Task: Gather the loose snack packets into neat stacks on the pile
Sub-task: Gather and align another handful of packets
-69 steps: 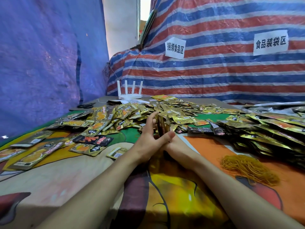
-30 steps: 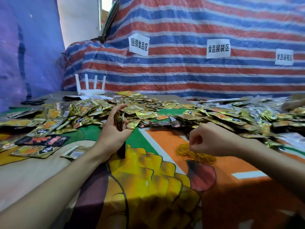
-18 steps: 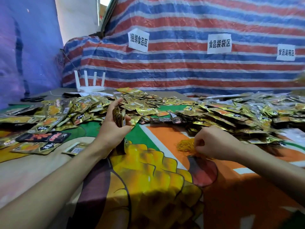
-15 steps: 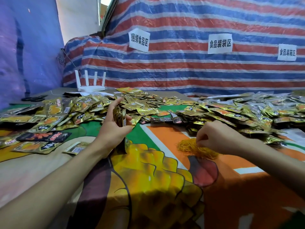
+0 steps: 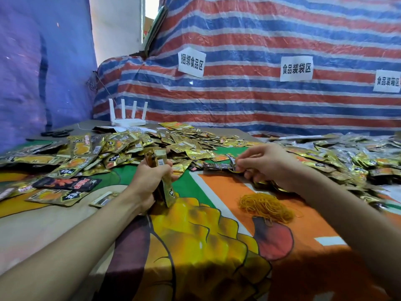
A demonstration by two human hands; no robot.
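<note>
**Foil stack on edge, band at the ready**

Nearest, a bright printed cloth (image 5: 195, 246) over the table (image 5: 234, 131) lies bare, the best open room for working. Beyond it sits a tangled heap of orange rubber bands (image 5: 265, 206). The left hand (image 5: 149, 181) curls its grip round an upright stack of gold foil snack packets (image 5: 159, 158), whose bottom edge is on the cloth. The right hand (image 5: 269, 164) pinches what looks like a thin yellow rubber band (image 5: 235, 171). These packets are probably light, slick and floppy, so squeeze across the middle or the stack may fan out. Farther off, loose gold packets (image 5: 121, 148) spread left. A heaped pile of packets (image 5: 347, 155) crowds the right, leaving little room there.
</note>
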